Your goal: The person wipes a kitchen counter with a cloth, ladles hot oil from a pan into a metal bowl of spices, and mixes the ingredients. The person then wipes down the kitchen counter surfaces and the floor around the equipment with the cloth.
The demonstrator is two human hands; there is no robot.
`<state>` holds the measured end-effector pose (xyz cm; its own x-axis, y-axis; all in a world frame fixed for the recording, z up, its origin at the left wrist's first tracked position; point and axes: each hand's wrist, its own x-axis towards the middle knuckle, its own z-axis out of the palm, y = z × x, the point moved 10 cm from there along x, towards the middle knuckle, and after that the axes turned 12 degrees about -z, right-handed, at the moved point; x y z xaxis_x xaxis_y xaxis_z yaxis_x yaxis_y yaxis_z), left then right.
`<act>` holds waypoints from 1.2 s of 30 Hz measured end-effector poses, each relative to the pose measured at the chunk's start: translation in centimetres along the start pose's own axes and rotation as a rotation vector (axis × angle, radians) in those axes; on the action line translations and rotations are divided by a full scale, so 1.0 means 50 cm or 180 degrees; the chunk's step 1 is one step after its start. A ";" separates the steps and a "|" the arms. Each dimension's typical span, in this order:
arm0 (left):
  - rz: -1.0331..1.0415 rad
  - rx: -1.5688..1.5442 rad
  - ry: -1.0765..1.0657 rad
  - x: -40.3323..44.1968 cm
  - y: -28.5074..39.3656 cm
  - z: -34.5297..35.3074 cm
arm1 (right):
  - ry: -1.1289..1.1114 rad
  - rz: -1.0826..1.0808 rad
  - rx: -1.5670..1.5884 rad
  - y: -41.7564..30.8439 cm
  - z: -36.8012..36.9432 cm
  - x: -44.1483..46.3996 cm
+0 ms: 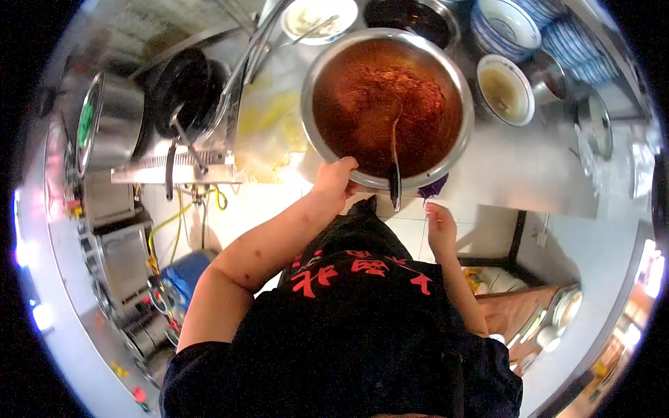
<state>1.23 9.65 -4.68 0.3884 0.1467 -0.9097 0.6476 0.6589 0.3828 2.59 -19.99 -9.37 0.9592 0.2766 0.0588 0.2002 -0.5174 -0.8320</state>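
A large metal basin (311,129) holds dark red, oily sauce with reddish flakes (390,90). It sits at the counter's front edge, right before my body. My left hand (336,180) is closed on the basin's near left rim. A ladle or spoon (396,167) with a black handle leans in the sauce, its handle lying over the near rim. Purple cloth (435,187) hangs below the rim on the right. Just under that cloth is my right hand (441,221), fingers loosely bent and apart, with nothing visible in it.
Blue-and-white bowls (505,28) are stacked at the back right, beside a bowl of cloudy liquid (505,90). A white bowl (318,19) and a dark pan (411,17) stand behind the basin. On the left are a black wok (182,87) and a tall steel pot (115,125).
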 end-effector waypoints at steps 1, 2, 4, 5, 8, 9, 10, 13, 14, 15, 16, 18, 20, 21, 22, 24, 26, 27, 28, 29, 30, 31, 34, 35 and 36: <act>0.0025 0.0028 0.0036 -0.005 0.003 -0.009 | -0.0042 -0.0096 -0.0160 -0.037 -0.022 0.024; 0.0044 0.0077 0.0059 -0.013 0.003 -0.014 | -0.0056 -0.0111 -0.0192 -0.073 -0.045 0.045; -0.0026 0.0118 0.0060 -0.024 -0.010 -0.026 | 0.0004 -0.0417 -0.0417 -0.117 -0.064 0.081; -0.0103 0.0098 0.0041 -0.030 -0.020 -0.036 | 0.0070 -0.0725 -0.0608 -0.126 -0.070 0.097; -0.0192 -0.0079 0.0030 -0.061 -0.045 -0.048 | 0.0143 -0.1044 -0.0775 -0.127 -0.073 0.115; -0.0188 -0.0159 0.0043 -0.072 -0.046 -0.051 | 0.0149 -0.1058 -0.0752 -0.129 -0.071 0.120; -0.0241 -0.0091 0.0034 -0.083 -0.048 -0.053 | 0.0215 -0.1091 -0.0727 -0.147 -0.073 0.123; -0.0239 -0.0204 -0.0165 -0.060 -0.060 -0.067 | 0.0450 -0.0682 -0.0319 -0.119 -0.079 0.134; -0.0157 -0.0174 -0.0205 -0.039 -0.063 -0.082 | 0.0454 -0.0665 0.0102 -0.130 -0.084 0.150; -0.0085 -0.0285 -0.0227 -0.048 -0.065 -0.081 | 0.0469 -0.0320 0.0479 -0.130 -0.087 0.166; -0.0018 -0.0401 -0.0252 -0.060 -0.067 -0.077 | 0.0479 0.0024 0.0850 -0.128 -0.086 0.181; -0.0054 -0.0411 -0.0382 -0.091 -0.074 -0.063 | 0.0490 0.0493 0.1348 -0.153 -0.080 0.215; -0.0128 -0.0422 -0.0414 -0.104 -0.094 -0.048 | 0.0431 0.0791 0.1564 -0.189 -0.073 0.229; -0.0098 -0.0426 -0.0558 -0.108 -0.091 -0.034 | 0.0231 0.0714 0.1312 -0.187 -0.072 0.236; -0.0189 -0.0511 -0.0434 -0.091 -0.104 -0.036 | 0.0043 0.0610 0.1083 -0.186 -0.070 0.252; -0.0238 -0.0483 -0.0454 -0.097 -0.103 -0.025 | -0.0160 0.0476 0.1010 -0.199 -0.061 0.273; -0.0277 -0.0371 -0.0470 -0.091 -0.099 -0.023 | -0.0333 0.0534 0.0958 -0.189 -0.054 0.279; -0.0354 -0.0254 -0.0383 -0.088 -0.099 -0.025 | -0.0424 0.0567 0.0912 -0.186 -0.056 0.283; -0.0318 -0.0188 -0.0373 -0.090 -0.094 -0.023 | -0.0440 0.0550 0.1037 -0.194 -0.058 0.282; -0.0285 -0.0116 -0.0361 -0.093 -0.090 -0.022 | -0.0534 0.0587 0.1044 -0.187 -0.058 0.282; -0.0299 -0.0201 -0.0336 -0.087 -0.092 -0.023 | -0.0635 0.0618 0.1060 -0.179 -0.055 0.284; -0.0374 -0.0105 -0.0293 -0.081 -0.093 -0.020 | -0.0763 0.0642 0.1092 -0.176 -0.045 0.283; -0.0418 -0.0068 -0.0023 -0.095 -0.087 -0.036 | -0.1003 0.0826 0.1133 -0.183 -0.042 0.278; -0.0262 -0.0148 -0.0213 -0.079 -0.085 -0.038 | -0.1096 0.0880 0.1043 -0.181 -0.039 0.275; -0.0217 -0.0052 -0.0021 -0.087 -0.076 -0.047 | -0.1129 0.0807 0.1134 -0.186 -0.034 0.273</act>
<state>-4.46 8.27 -2.57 0.3482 0.0963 -0.9325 0.6618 0.6792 0.3173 14.17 -12.78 0.12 0.8303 0.4663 -0.3052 -0.1668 -0.3146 -0.9345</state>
